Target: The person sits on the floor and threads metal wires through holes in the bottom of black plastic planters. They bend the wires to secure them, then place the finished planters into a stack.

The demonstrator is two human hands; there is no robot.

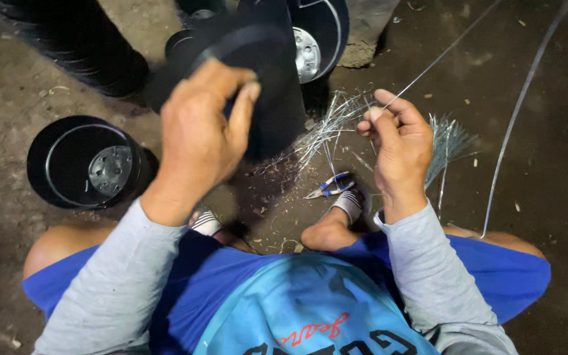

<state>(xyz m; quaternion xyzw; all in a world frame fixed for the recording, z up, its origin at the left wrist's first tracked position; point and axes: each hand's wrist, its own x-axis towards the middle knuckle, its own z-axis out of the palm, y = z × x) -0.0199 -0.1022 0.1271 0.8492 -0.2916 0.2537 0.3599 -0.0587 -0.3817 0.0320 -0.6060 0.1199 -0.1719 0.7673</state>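
Fingers of the left hand curl around the rim of a black plastic pot held at upper centre of the frame. Right of it, the right hand pinches a thin wire between thumb and forefinger; the strand runs off toward the upper right. Cut wire pieces lie heaped on the dirt ground between the hands, with blue-handled pliers just below them. Another black pot rests at left.
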